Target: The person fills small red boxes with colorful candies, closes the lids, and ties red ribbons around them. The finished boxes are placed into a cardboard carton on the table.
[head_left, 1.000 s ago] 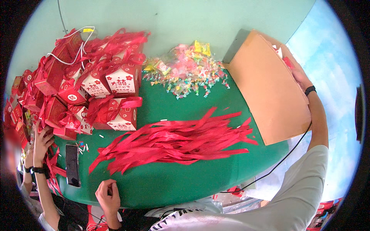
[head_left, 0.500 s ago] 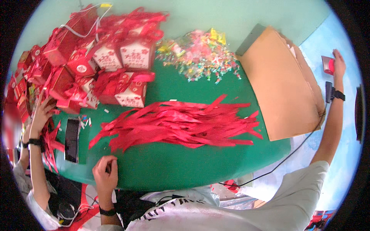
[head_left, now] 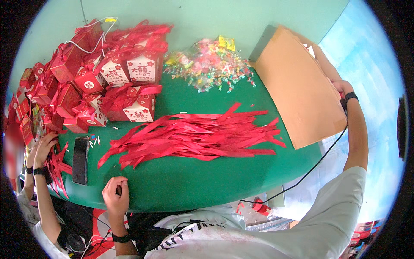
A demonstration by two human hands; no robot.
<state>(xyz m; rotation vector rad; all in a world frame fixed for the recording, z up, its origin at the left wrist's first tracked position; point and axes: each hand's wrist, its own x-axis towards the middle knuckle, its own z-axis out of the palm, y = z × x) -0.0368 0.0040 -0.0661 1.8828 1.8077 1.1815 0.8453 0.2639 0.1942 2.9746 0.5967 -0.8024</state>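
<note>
Brown and big, the cardboard box [head_left: 297,90] is hiding the fingertips of the right hand [head_left: 343,87]. That hand is lying over the box's right edge, so I cannot tell if it is open or closed, or if it is holding anything. A black band [head_left: 351,96] is going around its wrist. The left hand [head_left: 115,195] is making a loose fist at the near edge of the green tabletop [head_left: 224,181], with its fingers bending in close to the thumb.

The cardboard box is sitting at the right end of the tabletop. Between it and the left hand, lots of red ribbons [head_left: 194,136] are lying in a long, messy pile. Near the left hand, a dark phone [head_left: 80,160] is lying flat, and little white bits [head_left: 98,140] are sitting beside its top end.

Farther back, candies [head_left: 211,69] in shiny wrappers are making a heap. Red and white gift boxes [head_left: 140,110] are crowding the back left, and a white cable [head_left: 82,49] is looping over some. At the far left, another person's hand [head_left: 44,149] is resting just beside the lowest ones.
</note>
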